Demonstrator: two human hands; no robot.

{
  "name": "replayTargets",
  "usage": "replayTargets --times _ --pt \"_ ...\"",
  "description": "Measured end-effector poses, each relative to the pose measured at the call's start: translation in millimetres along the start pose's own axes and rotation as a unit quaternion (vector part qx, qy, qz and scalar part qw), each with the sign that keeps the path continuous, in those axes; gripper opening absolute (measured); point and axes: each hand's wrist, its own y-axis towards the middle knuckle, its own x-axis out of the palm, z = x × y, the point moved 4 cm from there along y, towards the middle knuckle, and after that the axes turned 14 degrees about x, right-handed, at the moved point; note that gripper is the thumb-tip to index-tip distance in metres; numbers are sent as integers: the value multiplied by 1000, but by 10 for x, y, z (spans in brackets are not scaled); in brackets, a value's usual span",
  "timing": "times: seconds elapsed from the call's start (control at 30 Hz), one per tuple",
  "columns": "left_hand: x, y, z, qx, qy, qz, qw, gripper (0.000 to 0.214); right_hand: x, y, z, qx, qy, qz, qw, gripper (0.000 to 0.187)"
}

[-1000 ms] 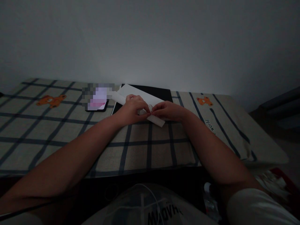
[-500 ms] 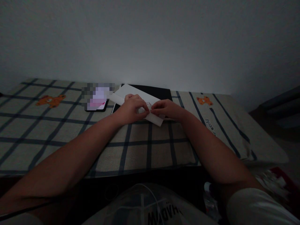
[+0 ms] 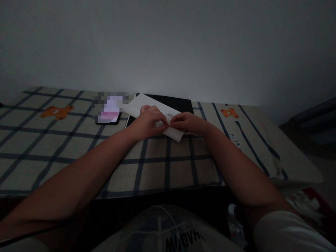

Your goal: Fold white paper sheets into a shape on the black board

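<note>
My left hand [image 3: 150,122] is closed in a pinch, thumb and forefinger meeting over a white sheet of paper [image 3: 147,100]. Close against those fingertips, my right hand [image 3: 187,122] pinches too. A small pale piece with dark printed lines [image 3: 170,115] shows at both sets of fingertips; its kind is too small to make out. The paper lies slanted, its near part raised like a fold or flap [image 3: 173,134]. Beneath it is a flat black rectangular object [image 3: 181,104] with a light edge. My hands hide the middle of the paper.
A phone [image 3: 109,112] with a lit, partly blurred screen lies left of the paper. The checked cloth [image 3: 154,168] with bear prints covers the table up to the grey wall [image 3: 168,45]. A plastic bottle [image 3: 236,227] stands below the table edge, at right.
The small piece has turned or shifted slightly between my fingertips, and more of its printed lines show. Both hands have stayed almost in place.
</note>
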Motion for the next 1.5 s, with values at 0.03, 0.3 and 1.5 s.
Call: replayTargets --times 0.03,0.3,1.5 --pt "-1 1 3 -1 1 0 1000 16 2 2 1 -1 -1 -2 1000 27" --pt "4 -3 4 7 -6 1 1000 16 15 51 -22 -77 -22 5 997 22" --pt "-27 12 38 -11 7 -8 1000 14 47 -22 13 46 73 -47 995 17"
